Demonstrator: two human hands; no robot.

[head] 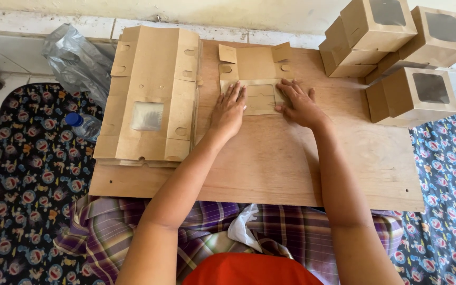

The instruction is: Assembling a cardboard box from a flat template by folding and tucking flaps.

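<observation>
We've got a flat box blank (pixel 254 79) at 12 o'clock on the plywood bench (pixel 270 163), left hand (pixel 229 110) & right hand (pixel 299 103) pressing flat, fingers spread, clamped on nothing, prob. to crease it. Stack of blanks (pixel 151 95) at 10, finished window boxes (pixel 397 53) at 2.

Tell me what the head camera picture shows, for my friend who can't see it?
A person's left hand and right hand press flat on a partly folded brown cardboard box blank lying on a wooden board. A stack of flat blanks lies to the left, and finished boxes with windows are piled at the right.
</observation>
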